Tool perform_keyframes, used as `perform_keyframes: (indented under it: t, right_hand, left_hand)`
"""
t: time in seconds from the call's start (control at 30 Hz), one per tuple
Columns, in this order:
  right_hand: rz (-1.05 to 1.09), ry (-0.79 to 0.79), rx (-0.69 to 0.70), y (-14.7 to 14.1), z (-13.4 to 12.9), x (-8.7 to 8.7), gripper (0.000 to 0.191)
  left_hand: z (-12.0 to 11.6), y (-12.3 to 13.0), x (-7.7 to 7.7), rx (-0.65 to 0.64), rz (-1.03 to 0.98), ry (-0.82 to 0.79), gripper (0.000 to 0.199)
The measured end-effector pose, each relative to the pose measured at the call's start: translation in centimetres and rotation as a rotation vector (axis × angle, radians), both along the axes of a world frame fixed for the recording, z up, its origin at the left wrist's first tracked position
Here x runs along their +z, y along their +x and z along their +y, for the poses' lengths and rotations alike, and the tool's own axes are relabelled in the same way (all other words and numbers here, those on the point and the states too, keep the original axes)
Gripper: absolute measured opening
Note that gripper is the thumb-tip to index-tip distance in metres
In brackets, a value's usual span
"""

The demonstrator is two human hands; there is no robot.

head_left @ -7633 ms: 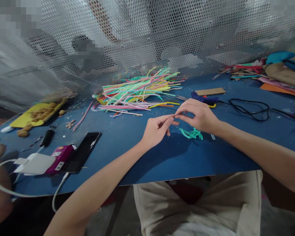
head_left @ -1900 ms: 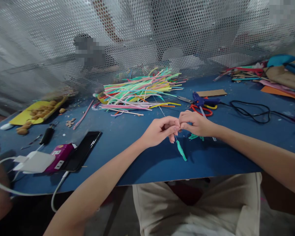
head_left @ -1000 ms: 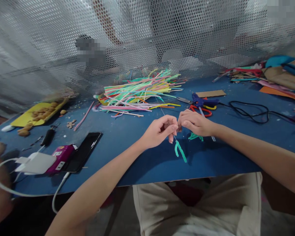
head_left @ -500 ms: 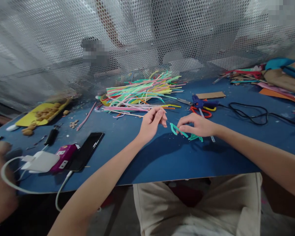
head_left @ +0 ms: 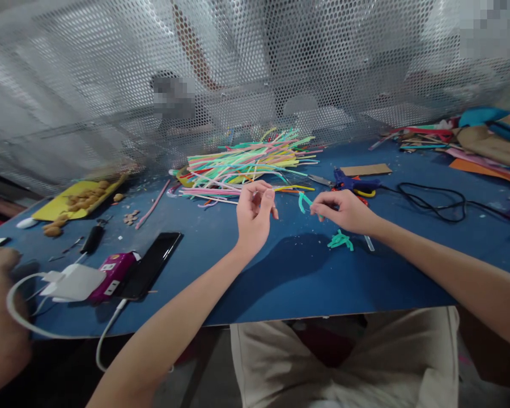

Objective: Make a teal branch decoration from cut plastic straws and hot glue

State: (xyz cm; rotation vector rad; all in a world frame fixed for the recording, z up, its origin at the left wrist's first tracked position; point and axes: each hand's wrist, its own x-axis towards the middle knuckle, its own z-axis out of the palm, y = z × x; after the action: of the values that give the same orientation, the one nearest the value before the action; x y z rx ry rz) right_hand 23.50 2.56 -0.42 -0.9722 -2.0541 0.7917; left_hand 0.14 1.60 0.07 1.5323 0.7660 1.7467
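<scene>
While the right hand (head_left: 334, 209) pinches a bent teal strip (head_left: 301, 202) above a blue table (head_left: 323, 289), the left hand (head_left: 255, 215) curls nearby, whether around anything impossible to tell; a small heap of teal pieces (head_left: 341, 241) lies on the surface below.

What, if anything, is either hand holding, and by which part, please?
The right hand pinches a bent green piece by one leg; unclear for the left hand.

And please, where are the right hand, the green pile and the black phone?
Right hand (head_left: 342, 211), head view: middle of the hand.
Green pile (head_left: 341, 240), head view: its middle.
Black phone (head_left: 153, 265), head view: its screen.
</scene>
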Motion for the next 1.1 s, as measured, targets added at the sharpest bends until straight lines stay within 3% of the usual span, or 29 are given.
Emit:
perform_keyframes:
  t: [0.1, 0.23, 0.37, 0.5, 0.6, 0.77, 0.87, 1.1]
  right_hand:
    - [0.016, 0.055, -0.047, 0.1, 0.1, 0.0, 0.032]
    - [0.031, 0.058, -0.084, 0.0, -0.2, 0.3, 0.03]
    - [0.241, -0.106, 0.031, -0.3, -0.2, 0.2, 0.031]
    - [0.487, -0.29, 0.145, -0.7, 0.2, -0.7, 0.031]
    - [0.487, -0.319, 0.154, -0.9, 0.2, -1.0, 0.034]
    - [0.383, -0.255, 0.083, -1.1, -0.3, -0.2, 0.04]
    - [0.402, -0.276, 0.094, -1.2, -0.4, -0.2, 0.039]
    - [0.619, -0.674, 0.181, -1.2, -0.3, -0.6, 0.031]
  left_hand:
    - [0.2, -0.3, 0.0, -0.012, 0.009, -0.008, 0.033]
    - [0.4, -0.6, -0.5, -0.046, 0.103, -0.147, 0.03]
    - [0.7, -0.8, -1.3, 0.021, 0.272, -0.189, 0.031]
    - [0.6, -0.8, -1.7, -0.121, 0.493, -0.214, 0.037]
    - [0.2, -0.6, -1.5, -0.133, 0.67, -0.121, 0.045]
    - [0.2, -0.8, -1.5, 0.034, 0.804, 0.026, 0.029]
    - [0.6, -1.1, -1.6, 0.051, 0.862, 0.104, 0.024]
    - [1.3, -2.0, -1.8, 0.199, 0.985, 0.408, 0.019]
